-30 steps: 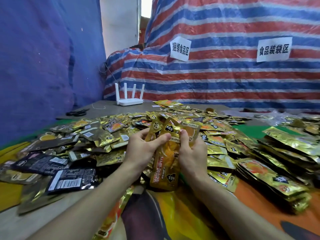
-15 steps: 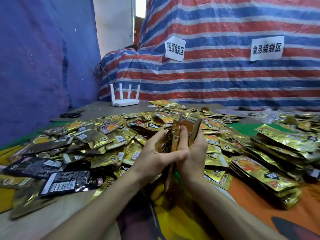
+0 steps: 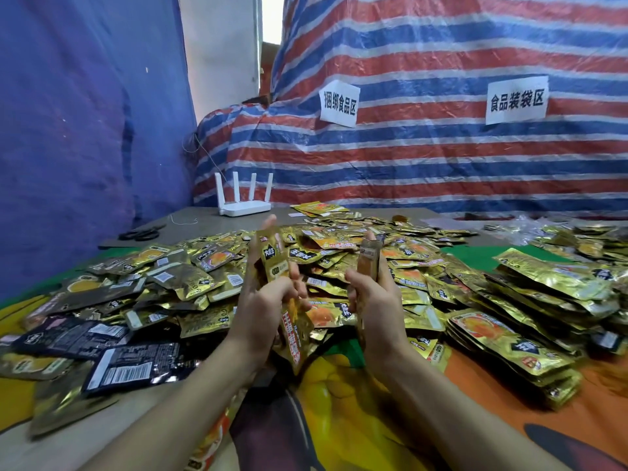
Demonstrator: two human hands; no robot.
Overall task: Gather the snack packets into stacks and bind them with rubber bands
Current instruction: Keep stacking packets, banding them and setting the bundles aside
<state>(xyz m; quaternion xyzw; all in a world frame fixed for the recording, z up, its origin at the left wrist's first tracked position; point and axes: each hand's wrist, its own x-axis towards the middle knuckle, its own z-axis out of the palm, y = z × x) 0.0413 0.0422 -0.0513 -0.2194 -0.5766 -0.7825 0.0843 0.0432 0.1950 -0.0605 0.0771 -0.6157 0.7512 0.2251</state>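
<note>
Left hand (image 3: 261,311) parted from right hand (image 3: 377,300), gripping gold packet (image 3: 272,263), right gripping edge-on packet (image 3: 368,260)

White four-antenna router (image 3: 244,205) sitting at the far edge of the grey counter (image 3: 204,219), antennas pointing up. Black scissors (image 3: 141,233) lying left of it, near the blue cloth (image 3: 85,130) hanging along the left side. Thin white thread (image 3: 183,220) lying between scissors and router. Red-white-blue striped tarp (image 3: 441,171) covering the back. Left paper sign (image 3: 339,103) and right paper sign (image 3: 516,100) hanging on it, both carrying printed Chinese characters. White pillar (image 3: 221,79) showing between cloth and tarp. Bright printed sheet (image 3: 356,419) covering the counter's near part.
</note>
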